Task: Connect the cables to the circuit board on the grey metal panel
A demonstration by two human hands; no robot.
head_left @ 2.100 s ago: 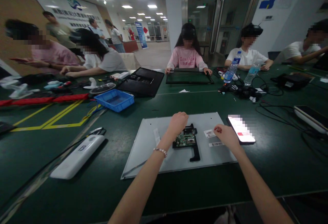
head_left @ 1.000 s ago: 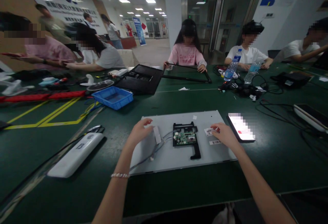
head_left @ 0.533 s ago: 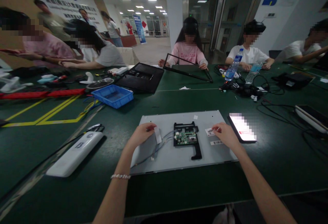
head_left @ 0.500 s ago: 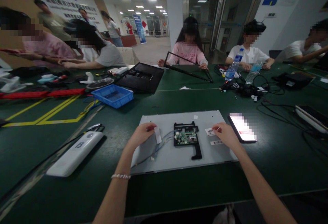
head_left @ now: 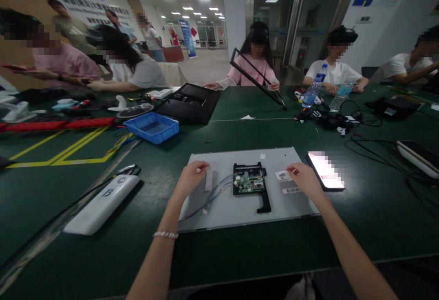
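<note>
A grey metal panel (head_left: 240,201) lies flat on the green table in front of me. A small circuit board (head_left: 249,183) in a black bracket sits at its middle, with thin grey cables (head_left: 214,194) running left from it. My left hand (head_left: 190,180) is closed in a pinch on a strip of white tape (head_left: 208,179) over those cables. My right hand (head_left: 304,179) rests on the panel's right part, fingers curled loosely beside two white labels (head_left: 283,176), holding nothing I can see.
A lit phone (head_left: 325,176) lies right of the panel. A white elongated device (head_left: 103,204) lies to the left, a blue tray (head_left: 152,127) behind it. Water bottles (head_left: 310,92) and tangled cables (head_left: 329,121) sit at the far right. Opposite, a person tilts up a black frame (head_left: 257,80). Others sit around.
My left hand left the circuit board, moved left and took hold of the white tape strip. The person opposite has raised the black frame off the table. My right hand stayed put.
</note>
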